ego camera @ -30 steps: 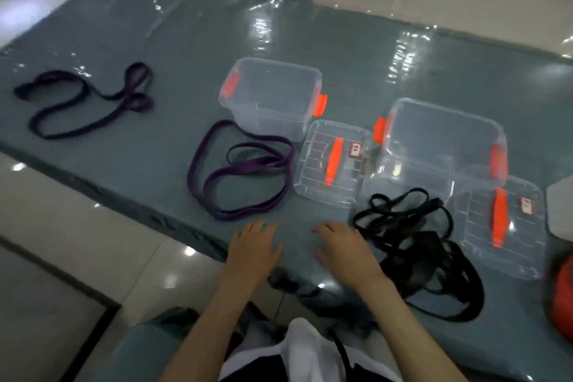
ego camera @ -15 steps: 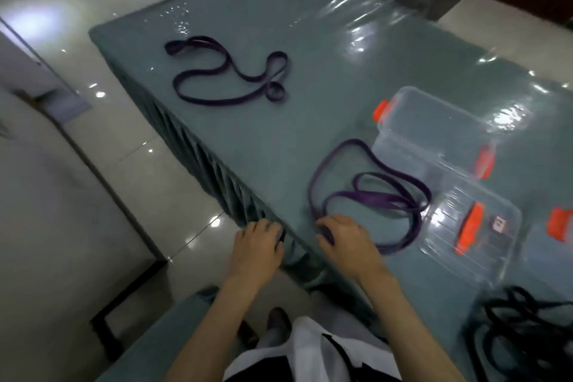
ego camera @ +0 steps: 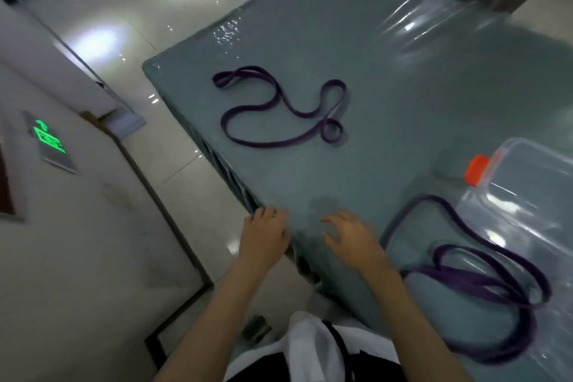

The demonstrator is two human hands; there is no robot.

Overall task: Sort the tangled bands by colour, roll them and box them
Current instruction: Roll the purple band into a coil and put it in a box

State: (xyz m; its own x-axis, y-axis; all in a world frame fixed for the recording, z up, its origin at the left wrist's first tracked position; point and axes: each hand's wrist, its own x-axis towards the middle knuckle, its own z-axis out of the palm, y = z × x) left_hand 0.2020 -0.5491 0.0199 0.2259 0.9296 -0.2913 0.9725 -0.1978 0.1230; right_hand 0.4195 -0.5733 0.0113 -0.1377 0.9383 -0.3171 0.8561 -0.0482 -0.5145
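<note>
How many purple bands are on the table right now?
2. One purple band lies looped at the table's far left end; the other lies near the front edge, beside the clear box. More may lie outside the view to the right.

On the counter [ego camera: 403,139] one band [ego camera: 276,108] lies looped towards the far left corner, well apart from everything else. A second band [ego camera: 483,282] lies coiled by the near edge, further right, with the box [ego camera: 527,195] just behind it (their edges seem to overlap, though I cannot be sure). The left hand [ego camera: 263,235] rests on the near edge; the right hand [ego camera: 350,235] lies on the counter beside it, left of the coiled band.
</note>
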